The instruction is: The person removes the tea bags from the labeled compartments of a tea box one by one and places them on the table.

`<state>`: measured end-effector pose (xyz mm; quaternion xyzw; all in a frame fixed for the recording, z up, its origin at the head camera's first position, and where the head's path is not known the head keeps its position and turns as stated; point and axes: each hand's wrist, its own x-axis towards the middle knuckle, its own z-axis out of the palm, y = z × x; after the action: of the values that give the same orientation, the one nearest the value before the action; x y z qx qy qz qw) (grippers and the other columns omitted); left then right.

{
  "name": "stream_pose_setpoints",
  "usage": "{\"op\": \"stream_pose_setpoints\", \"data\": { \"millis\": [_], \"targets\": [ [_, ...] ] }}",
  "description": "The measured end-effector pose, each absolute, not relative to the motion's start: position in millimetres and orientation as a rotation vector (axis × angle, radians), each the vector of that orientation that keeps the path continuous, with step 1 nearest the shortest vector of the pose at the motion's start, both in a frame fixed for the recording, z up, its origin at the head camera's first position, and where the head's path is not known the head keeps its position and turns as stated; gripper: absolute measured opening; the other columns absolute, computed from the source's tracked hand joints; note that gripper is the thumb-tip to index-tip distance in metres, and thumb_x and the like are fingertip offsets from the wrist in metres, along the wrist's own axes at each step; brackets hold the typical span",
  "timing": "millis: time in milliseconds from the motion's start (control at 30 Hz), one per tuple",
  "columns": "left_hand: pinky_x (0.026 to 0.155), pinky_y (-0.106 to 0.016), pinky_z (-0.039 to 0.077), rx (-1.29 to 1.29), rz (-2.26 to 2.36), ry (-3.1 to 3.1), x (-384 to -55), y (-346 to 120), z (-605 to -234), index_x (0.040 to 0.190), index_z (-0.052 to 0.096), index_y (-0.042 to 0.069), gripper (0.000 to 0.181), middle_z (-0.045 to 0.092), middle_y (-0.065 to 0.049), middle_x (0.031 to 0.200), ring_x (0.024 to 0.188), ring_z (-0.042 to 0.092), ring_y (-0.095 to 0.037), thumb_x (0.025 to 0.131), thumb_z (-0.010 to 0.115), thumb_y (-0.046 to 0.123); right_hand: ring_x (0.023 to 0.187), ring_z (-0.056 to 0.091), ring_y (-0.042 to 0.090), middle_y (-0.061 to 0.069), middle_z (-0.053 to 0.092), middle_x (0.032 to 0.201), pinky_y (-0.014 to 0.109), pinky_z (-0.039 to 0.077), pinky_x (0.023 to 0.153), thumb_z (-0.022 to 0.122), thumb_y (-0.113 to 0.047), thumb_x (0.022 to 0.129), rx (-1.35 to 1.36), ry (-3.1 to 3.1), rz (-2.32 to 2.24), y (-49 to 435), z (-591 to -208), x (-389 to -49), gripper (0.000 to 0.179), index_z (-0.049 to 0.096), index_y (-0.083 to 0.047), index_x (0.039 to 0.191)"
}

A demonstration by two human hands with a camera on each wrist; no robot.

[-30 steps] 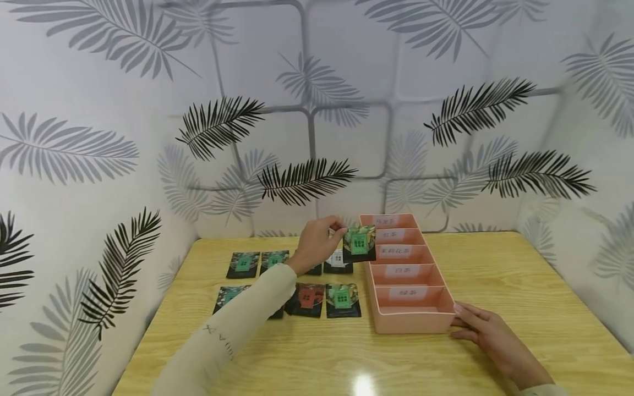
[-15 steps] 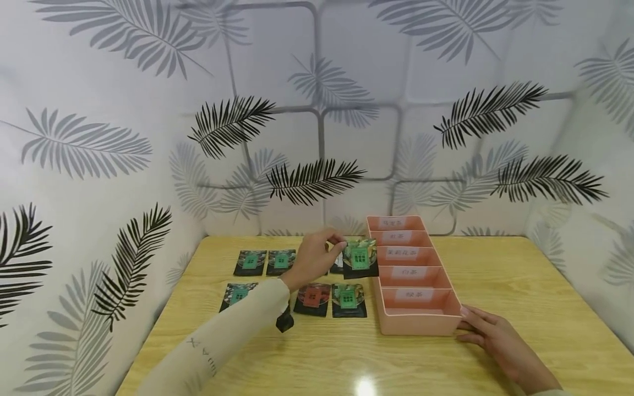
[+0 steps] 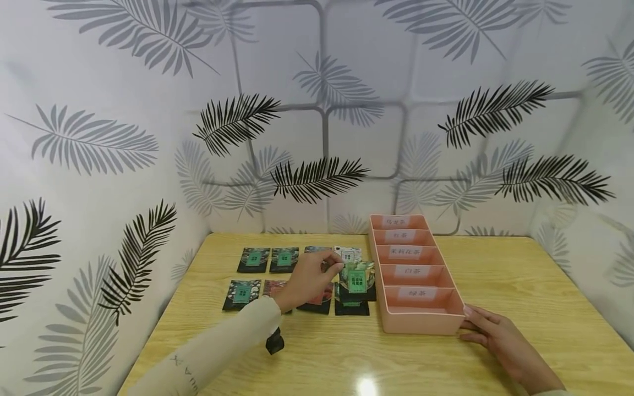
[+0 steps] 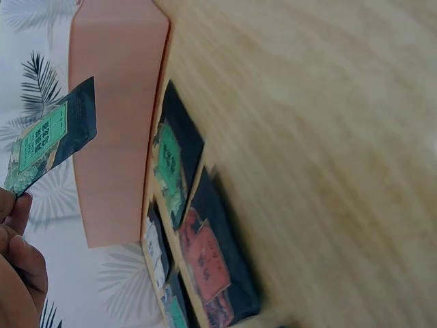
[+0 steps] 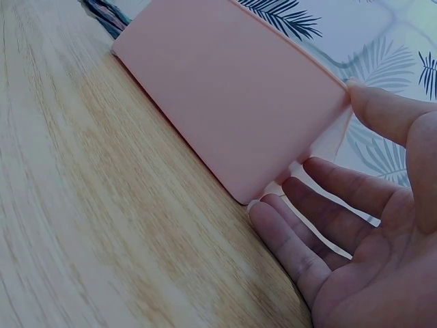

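Observation:
My left hand (image 3: 308, 280) pinches a tea sachet (image 3: 358, 280) by its upper left corner, between thumb and fingers. This sachet has a green label and a black lower part. It is held up over a similar green-labelled sachet (image 3: 351, 310) lying on the table, just left of the pink compartment box (image 3: 423, 324). In the left wrist view the held sachet (image 4: 58, 137) overlaps the box's side wall. My right hand (image 3: 505, 341) is at the box's front right corner. Its thumb (image 5: 375, 106) touches the rim, and the outstretched fingers (image 5: 290, 246) lie against the wall.
Several sachets lie in two rows left of the box, among them a white one (image 3: 349, 253), a red-labelled one (image 3: 319, 301) and green-labelled ones like this sachet (image 3: 253, 259). Paper labels (image 3: 406, 252) mark the box's compartments. A patterned backdrop (image 3: 346, 137) rises behind the table (image 3: 317, 363).
My left hand has lowered the sachet toward me, from beside the box's middle compartments to over the front row. My right hand keeps its place at the box corner. The view has shifted slightly.

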<state>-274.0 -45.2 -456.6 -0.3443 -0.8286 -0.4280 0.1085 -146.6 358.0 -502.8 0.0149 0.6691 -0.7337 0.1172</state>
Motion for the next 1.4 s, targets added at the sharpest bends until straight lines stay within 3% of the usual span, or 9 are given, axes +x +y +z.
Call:
{"op": "stream_pose_setpoints", "data": {
  "millis": [200,333,467,733,867,1167,1400],
  "targets": [
    [0.051,-0.023,0.043,-1.032,-1.264,-2.484,-257,-47,-468,0.099,0.065,0.022,0.008,0.066,0.008,0.083,0.051,0.051,-0.004,0.096,0.059,0.027,0.101,0.065,0.018,0.002,0.069,0.109,0.04,0.05,0.088,0.048,-0.026,0.102,0.046,1.962,-2.144,359,-503,-147,0.038,0.055,0.0,0.13],
    [0.06,-0.02,0.049,-1.029,-1.286,-2.516,-248,-47,-478,0.098,0.066,0.021,0.009,0.066,0.011,0.085,0.068,0.058,0.002,0.095,0.06,0.027,0.101,0.065,0.017,0.002,0.069,0.109,0.039,0.05,0.087,0.047,-0.025,0.102,0.034,1.959,-2.151,358,-503,-147,0.039,0.054,0.002,0.13],
    [0.064,-0.019,0.05,-1.039,-1.293,-2.535,-239,-48,-485,0.097,0.068,0.019,0.009,0.066,0.012,0.085,0.073,0.06,0.002,0.095,0.062,0.025,0.101,0.065,0.017,0.003,0.069,0.109,0.039,0.05,0.087,0.047,-0.024,0.102,0.021,1.966,-2.15,359,-503,-147,0.041,0.051,0.004,0.131],
    [0.051,-0.021,0.041,-1.033,-1.235,-2.6,-228,-51,-497,0.093,0.068,0.023,0.005,0.062,0.016,0.08,0.055,0.047,-0.002,0.093,0.064,0.026,0.101,0.065,0.017,0.002,0.069,0.11,0.039,0.05,0.087,0.048,-0.027,0.102,0.039,1.962,-2.135,360,-503,-149,0.044,0.049,0.004,0.133],
    [0.049,-0.022,0.04,-1.014,-1.252,-2.637,-222,-51,-500,0.094,0.068,0.023,0.005,0.062,0.017,0.079,0.052,0.047,-0.003,0.093,0.064,0.026,0.101,0.065,0.017,0.002,0.069,0.109,0.039,0.05,0.087,0.048,-0.026,0.102,0.029,1.955,-2.14,359,-504,-148,0.044,0.05,0.005,0.132],
    [0.059,-0.021,0.046,-0.906,-1.127,-2.799,-215,-52,-506,0.092,0.069,0.023,0.006,0.062,0.018,0.078,0.066,0.055,0.004,0.092,0.064,0.025,0.102,0.065,0.017,0.002,0.069,0.11,0.039,0.05,0.088,0.048,-0.027,0.102,0.04,1.98,-2.13,360,-508,-149,0.04,0.052,0.001,0.13],
    [0.056,-0.021,0.046,-0.859,-1.045,-2.851,-211,-52,-508,0.086,0.072,0.02,0.007,0.061,0.018,0.07,0.059,0.054,0.003,0.09,0.066,0.022,0.102,0.065,0.017,0.003,0.069,0.11,0.04,0.05,0.088,0.049,-0.028,0.101,0.054,1.985,-2.135,361,-508,-150,0.045,0.049,0.003,0.133]
  ]
}}
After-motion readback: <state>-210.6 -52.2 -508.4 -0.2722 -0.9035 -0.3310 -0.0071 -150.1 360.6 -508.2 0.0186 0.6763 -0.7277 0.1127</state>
